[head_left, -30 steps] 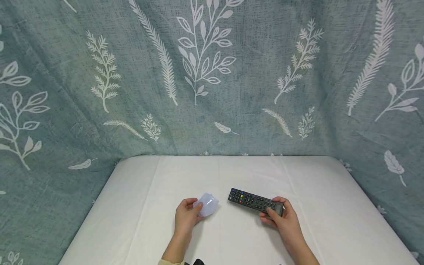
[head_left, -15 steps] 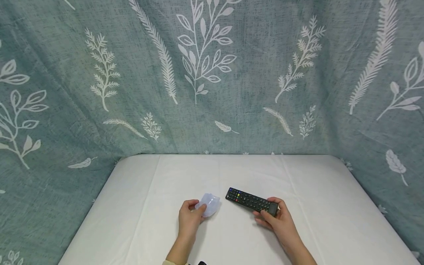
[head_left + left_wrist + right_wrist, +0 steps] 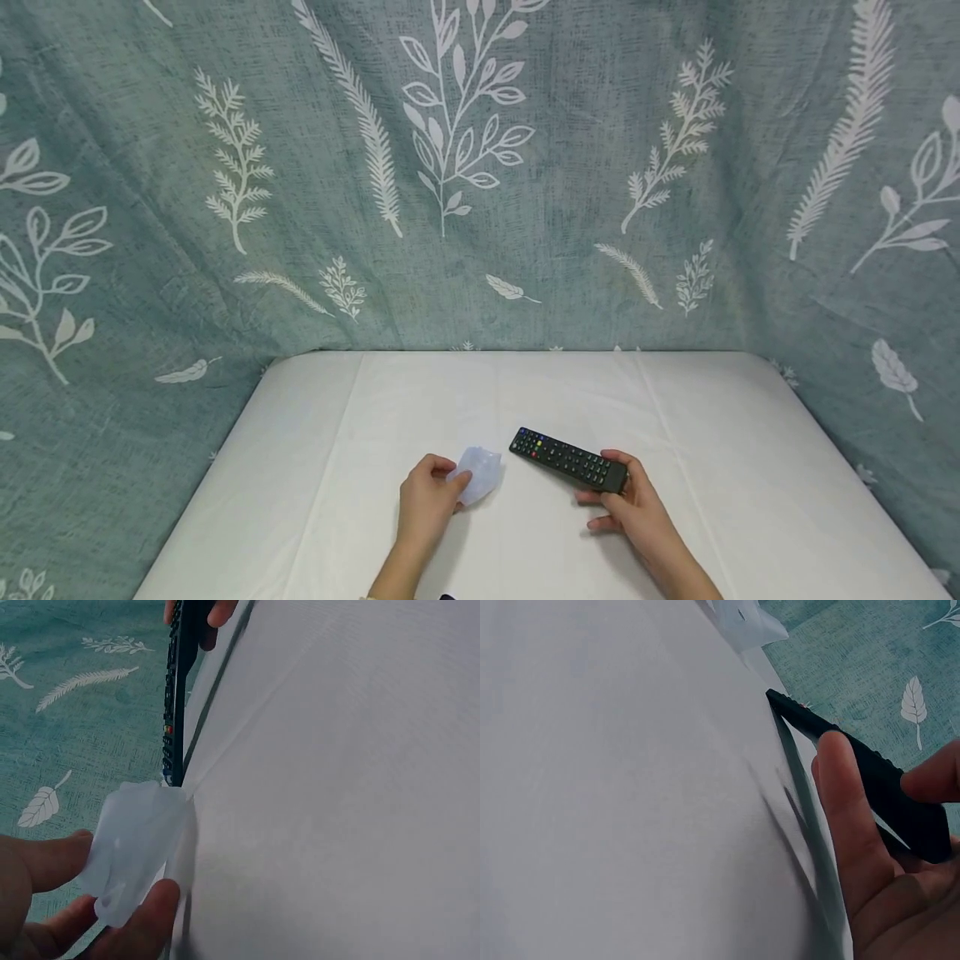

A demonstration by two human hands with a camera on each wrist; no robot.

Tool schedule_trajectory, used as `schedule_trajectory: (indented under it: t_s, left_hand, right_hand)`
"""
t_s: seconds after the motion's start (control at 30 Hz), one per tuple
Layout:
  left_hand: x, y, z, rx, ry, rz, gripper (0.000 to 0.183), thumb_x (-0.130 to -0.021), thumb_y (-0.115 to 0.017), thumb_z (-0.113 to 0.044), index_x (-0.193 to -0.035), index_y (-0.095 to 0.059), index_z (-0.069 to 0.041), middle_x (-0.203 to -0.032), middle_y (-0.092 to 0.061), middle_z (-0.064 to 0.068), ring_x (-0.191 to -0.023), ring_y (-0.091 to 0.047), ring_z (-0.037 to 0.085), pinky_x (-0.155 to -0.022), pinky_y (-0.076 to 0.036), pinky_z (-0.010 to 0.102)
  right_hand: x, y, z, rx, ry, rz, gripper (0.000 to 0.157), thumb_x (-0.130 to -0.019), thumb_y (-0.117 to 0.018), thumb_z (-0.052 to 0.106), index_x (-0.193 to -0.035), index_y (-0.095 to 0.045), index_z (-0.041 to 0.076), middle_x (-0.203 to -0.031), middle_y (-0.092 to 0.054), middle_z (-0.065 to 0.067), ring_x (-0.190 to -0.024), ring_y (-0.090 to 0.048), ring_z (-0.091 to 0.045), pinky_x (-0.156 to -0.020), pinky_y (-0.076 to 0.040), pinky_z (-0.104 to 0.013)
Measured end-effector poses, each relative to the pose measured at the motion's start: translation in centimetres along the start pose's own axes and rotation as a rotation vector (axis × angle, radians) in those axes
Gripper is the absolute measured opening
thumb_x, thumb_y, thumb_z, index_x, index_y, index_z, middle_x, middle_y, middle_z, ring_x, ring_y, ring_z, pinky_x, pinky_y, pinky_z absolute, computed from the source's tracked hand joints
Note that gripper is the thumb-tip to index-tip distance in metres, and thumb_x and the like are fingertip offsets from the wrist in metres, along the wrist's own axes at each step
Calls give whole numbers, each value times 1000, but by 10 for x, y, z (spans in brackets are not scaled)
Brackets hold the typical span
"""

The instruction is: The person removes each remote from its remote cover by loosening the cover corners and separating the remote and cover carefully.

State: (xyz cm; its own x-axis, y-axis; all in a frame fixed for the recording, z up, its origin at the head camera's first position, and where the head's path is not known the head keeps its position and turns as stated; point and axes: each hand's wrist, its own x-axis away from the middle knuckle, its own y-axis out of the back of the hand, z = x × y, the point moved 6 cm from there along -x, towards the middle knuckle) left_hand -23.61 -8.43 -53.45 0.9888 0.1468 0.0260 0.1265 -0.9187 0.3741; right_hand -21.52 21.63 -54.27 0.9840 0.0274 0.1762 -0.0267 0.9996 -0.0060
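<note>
My left hand (image 3: 424, 507) pinches a soft, translucent pale-blue piece (image 3: 482, 473) that looks like crumpled thin plastic. Seen from the left wrist, the piece (image 3: 139, 844) is folded, with the thumb on one side and fingers on the other. A black remote control (image 3: 566, 457) is in my right hand (image 3: 639, 510), gripped by its near right end. Its far end points left toward the pale piece, buttons facing up. In the right wrist view the remote (image 3: 877, 780) shows edge-on above its shadow, and one finger (image 3: 844, 787) extends below it.
Under both hands is a table (image 3: 420, 392) covered in a white cloth with creases. A green-grey curtain (image 3: 480, 275) with white leaf prints hangs behind it and along both sides.
The pale piece has shifted slightly right and toward me in my left hand. The remote has moved a little left, and fingers of my right hand have spread beneath it.
</note>
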Motion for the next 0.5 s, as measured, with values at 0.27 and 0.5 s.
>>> schedule_trajectory:
  t_s: [0.27, 0.5]
  left_hand:
    - [6, 9, -7, -377, -64, -8, 36, -81, -80, -38, -105, -69, -13, -87, -72, -1, -72, -63, 12, -57, -47, 28]
    - [6, 9, -7, -463, -173, 50, 52, -80, -81, -36, -124, -65, -13, -100, -69, 3, -83, -60, 16, -65, -50, 32]
  right_hand:
    - [4, 7, 3, 194, 2, -67, 67, -87, -58, -6, -148, -36, 10, -141, -54, -29, -95, -72, -20, -61, -61, -35]
    - [4, 9, 7, 536, 55, -137, 63, -85, -71, 6, -143, -48, 12, -141, -58, -23, -114, -65, -30, -70, -57, -29]
